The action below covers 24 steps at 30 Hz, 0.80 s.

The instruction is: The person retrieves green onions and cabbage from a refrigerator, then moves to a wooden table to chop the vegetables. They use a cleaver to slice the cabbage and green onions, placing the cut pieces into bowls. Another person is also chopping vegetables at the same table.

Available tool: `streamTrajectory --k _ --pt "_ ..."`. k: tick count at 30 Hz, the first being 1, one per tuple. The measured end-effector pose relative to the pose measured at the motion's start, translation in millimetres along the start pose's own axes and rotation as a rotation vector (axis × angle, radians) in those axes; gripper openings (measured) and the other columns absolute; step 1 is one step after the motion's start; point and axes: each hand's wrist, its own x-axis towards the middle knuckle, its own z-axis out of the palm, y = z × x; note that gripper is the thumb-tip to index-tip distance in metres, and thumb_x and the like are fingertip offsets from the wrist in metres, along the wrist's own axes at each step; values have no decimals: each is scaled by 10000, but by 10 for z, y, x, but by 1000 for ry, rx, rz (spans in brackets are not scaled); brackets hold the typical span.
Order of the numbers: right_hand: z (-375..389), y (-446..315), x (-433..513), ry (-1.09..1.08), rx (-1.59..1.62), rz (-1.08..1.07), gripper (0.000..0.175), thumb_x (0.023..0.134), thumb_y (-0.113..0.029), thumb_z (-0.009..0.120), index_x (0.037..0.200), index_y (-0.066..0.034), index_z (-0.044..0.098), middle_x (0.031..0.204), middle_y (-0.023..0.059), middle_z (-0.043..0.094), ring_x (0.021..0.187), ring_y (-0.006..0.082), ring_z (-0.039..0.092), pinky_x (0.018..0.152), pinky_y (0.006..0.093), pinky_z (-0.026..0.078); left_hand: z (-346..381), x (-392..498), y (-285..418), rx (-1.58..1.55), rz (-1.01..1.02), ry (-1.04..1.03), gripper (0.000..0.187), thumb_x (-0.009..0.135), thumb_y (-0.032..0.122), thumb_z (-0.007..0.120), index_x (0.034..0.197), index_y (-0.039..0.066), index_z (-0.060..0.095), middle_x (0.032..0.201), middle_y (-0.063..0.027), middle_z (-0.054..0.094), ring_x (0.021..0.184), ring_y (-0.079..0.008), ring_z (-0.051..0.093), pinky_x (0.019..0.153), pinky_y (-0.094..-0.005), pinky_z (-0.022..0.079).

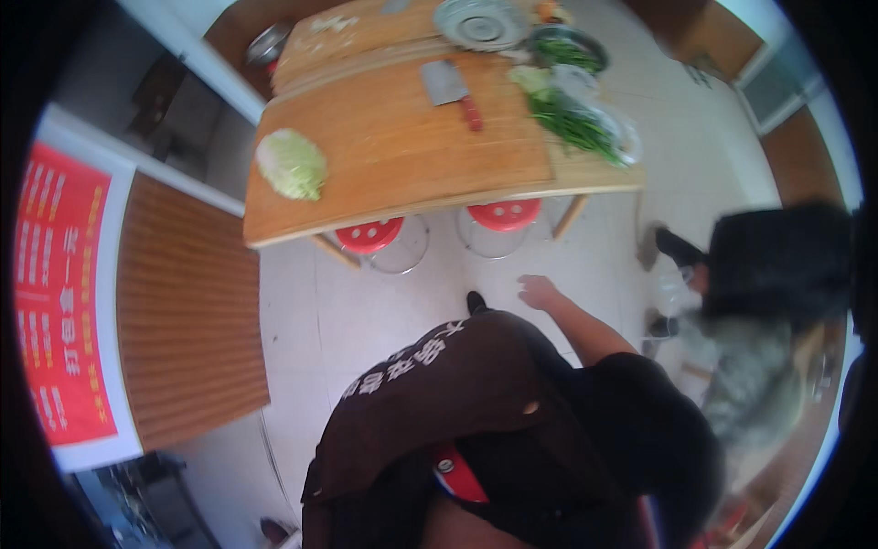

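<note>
My right hand [540, 292] hangs beside my dark apron over the tiled floor, with nothing seen in it; its fingers are loosely curled and blurred. My left hand is out of view. Before me stands a wooden table with a large wooden cutting board [391, 151]. A cabbage [291, 165] lies on the board's left end. A cleaver [446, 84] with a red handle lies flat near the board's upper right. To the right of the board are long green vegetables [576, 130] on or beside clear plastic. A metal bowl [569, 51] holds cut greens, next to stacked glass plates [480, 24].
Two red stools [370, 235] stand partly under the table's near edge. At the right is another person in dark clothing [775, 267], near a grey-green blurred bundle [754, 384]. A ribbed brown panel [192, 309] and a red poster with writing [68, 295] are at the left.
</note>
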Motion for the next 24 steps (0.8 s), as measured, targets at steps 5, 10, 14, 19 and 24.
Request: streamTrajectory --k 5,10,14,19,24 --pt "-188 -112 151 -148 80 -78 393 728 -223 554 1080 -50 541 988 158 606 931 310 565 812 391 449 -80 -132 94 -147 -29 71 776 784 322 610 1321 -56 196 1205 -265 447 1098 -316 472 888 -358 398" --pt "-821 -508 895 59 300 -162 343 750 -175 530 1059 -27 550 1026 172 579 970 329 534 842 399 426 -419 80 1219 -159 44 240 816 795 290 618 1357 -12 108 1227 -236 428 1115 -292 452 912 -345 374" --pt "-1137 -832 1366 219 175 -210 373 738 -143 531 1082 1 530 1075 205 550 1033 359 490 885 406 402 -687 425 2234 -268 199 260 833 797 307 619 1374 20 92 1329 -247 306 1227 -296 335 995 -364 284" --pt "-1241 -1032 1405 262 124 0 527 723 -125 560 1200 37 407 1238 284 390 1145 402 388 974 405 340 -1044 1192 3318 -226 402 223 840 787 322 624 1378 25 106 1376 -231 242 1277 -294 265 1017 -367 253" --pt "-1275 -1163 1410 -90 -36 166 772 734 -275 624 1318 42 230 1385 252 179 1286 363 200 1053 372 228 -1264 1832 4175 -278 445 119 918 754 374 647 1372 -5 83 1390 -232 203 1291 -299 234 1022 -364 247"
